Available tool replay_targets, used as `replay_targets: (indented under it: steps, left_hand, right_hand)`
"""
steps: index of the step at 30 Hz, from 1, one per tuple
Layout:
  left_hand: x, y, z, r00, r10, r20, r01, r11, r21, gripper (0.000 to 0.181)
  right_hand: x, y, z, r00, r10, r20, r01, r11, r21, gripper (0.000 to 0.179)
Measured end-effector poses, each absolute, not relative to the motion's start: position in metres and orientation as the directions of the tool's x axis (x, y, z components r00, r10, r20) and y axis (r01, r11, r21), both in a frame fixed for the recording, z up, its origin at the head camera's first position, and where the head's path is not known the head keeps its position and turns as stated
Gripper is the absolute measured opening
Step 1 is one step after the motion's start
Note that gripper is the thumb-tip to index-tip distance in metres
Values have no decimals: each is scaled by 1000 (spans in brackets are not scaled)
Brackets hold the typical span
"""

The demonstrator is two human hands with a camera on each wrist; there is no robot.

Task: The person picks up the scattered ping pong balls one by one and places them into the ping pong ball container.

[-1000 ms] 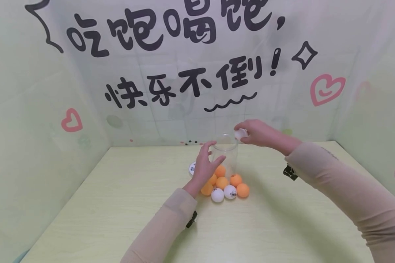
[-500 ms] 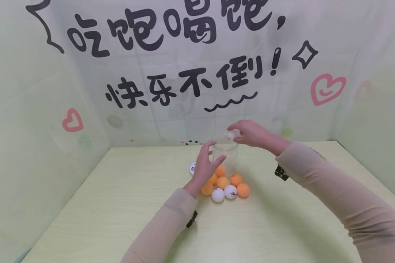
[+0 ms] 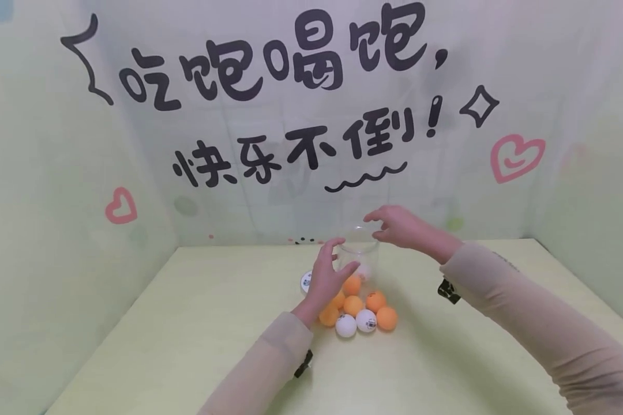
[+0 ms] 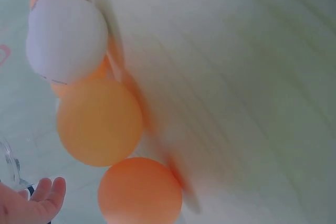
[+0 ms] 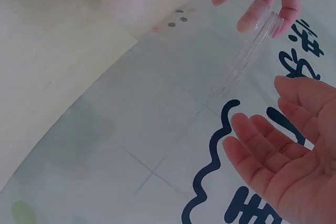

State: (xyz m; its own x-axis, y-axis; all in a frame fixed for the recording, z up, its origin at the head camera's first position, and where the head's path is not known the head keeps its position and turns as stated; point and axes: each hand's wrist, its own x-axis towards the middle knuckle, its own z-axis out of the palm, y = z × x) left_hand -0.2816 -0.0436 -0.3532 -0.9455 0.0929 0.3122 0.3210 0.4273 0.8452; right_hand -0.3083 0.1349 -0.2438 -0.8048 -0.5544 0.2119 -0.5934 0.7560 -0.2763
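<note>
A clear, see-through jar stands upright at the back of the table. My left hand holds it from the left, fingers and thumb curved round its wall near the rim. One white ping-pong ball shows inside, low in the jar. My right hand is above the right side of the rim, fingers parted with nothing between them, as the right wrist view confirms. In front of the jar lie several orange ping-pong balls and two white ping-pong balls. The left hand and wrist hide part of the group.
A white printed round thing peeks out left of my left hand. The pale wood table ends at a back wall sheet with black lettering and hearts. Side sheets enclose the table.
My right hand brought a white ping-pong ball left over the jar's mouth and let it go; it is now inside. The left hand keeps its hold. The head view has tilted up slightly.
</note>
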Motion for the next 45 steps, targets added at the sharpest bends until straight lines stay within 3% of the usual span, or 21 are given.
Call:
replay_targets:
  steps: [16, 25, 32, 45]
  left_hand:
    - [-277, -47, -356, -950, 63, 305, 301, 437, 848, 57]
    - [-279, -47, -358, -938, 69, 341, 336, 434, 836, 57]
    - [-282, -46, -359, -941, 61, 334, 327, 422, 845, 56]
    - [-285, -41, -359, -941, 79, 330, 333, 412, 848, 56]
  right_hand:
    - [-306, 151, -269, -865, -458, 204, -500, 758, -419, 37]
    - [-291, 162, -290, -841, -481, 250, -541, 727, -422, 35]
    - [-278, 165, -309, -868, -467, 168, -487, 738, -468, 32]
    - [-260, 170, -331, -843, -531, 88, -507, 729, -460, 33]
